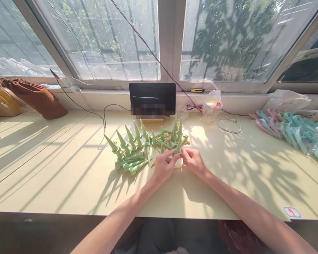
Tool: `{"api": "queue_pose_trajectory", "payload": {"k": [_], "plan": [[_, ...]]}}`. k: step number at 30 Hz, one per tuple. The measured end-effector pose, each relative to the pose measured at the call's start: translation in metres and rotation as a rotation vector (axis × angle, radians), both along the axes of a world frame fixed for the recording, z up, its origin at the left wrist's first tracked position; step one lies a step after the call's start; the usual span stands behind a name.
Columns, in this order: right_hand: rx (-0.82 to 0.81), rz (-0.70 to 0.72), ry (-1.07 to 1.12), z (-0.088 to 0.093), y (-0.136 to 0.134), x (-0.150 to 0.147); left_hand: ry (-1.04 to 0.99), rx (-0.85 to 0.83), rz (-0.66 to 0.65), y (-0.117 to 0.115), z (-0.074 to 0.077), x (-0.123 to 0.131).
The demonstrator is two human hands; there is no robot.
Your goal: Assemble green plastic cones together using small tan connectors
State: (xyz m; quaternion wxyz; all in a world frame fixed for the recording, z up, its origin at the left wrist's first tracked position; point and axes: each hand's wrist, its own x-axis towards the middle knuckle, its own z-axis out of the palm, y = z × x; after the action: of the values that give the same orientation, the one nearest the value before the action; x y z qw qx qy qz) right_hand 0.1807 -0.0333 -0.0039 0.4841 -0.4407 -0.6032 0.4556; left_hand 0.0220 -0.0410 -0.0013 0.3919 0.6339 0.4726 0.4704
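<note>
My left hand (pixel 164 165) is closed around the lower part of a green plastic cone-shaped spike (pixel 178 145), its point upward. My right hand (pixel 194 161) is pinched close beside the spike's base; what its fingertips hold, if anything, I cannot make out. Just below my fingers lies a thin yellowish stick (pixel 178 167). To the left stand several assembled green spikes (pixel 123 140) with collars, points up. In front of them lie several green tubes (pixel 134 165) on their sides. Behind my hands, more green cones (pixel 173 134) stand among small yellowish pieces (pixel 159 138).
A dark tablet (pixel 152 98) stands at the back by the window. Right of it are a plastic-wrapped cup (pixel 212 106) and a coiled cable (pixel 229 125). Bagged pastel plastic items (pixel 294 130) lie far right; a brown pouch (pixel 39 97) lies far left. The table's front edge (pixel 175 218) is near me.
</note>
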Motion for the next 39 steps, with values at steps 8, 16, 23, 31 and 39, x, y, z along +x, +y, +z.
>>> {"api": "queue_pose_trajectory", "payload": {"k": [8,16,23,31,39], "plan": [[0.329,-0.08,-0.29,0.0008,0.0013,0.0026,-0.016,-0.084,-0.034,-0.0001,0.0052,-0.0008],[0.42,-0.076,-0.373,0.0,0.0011,0.0027,-0.004,-0.097,-0.069,0.0022,0.0042,-0.0021],[0.453,-0.074,-0.397,0.0017,-0.0004,0.0037,0.023,-0.06,-0.063,0.002,0.0069,-0.0024],[0.498,-0.079,-0.417,0.0007,0.0007,0.0043,0.055,-0.05,-0.069,0.0022,0.0081,-0.0038],[0.466,-0.068,-0.403,-0.0021,0.0017,0.0046,0.057,-0.05,-0.059,0.0019,0.0083,-0.003]]}}
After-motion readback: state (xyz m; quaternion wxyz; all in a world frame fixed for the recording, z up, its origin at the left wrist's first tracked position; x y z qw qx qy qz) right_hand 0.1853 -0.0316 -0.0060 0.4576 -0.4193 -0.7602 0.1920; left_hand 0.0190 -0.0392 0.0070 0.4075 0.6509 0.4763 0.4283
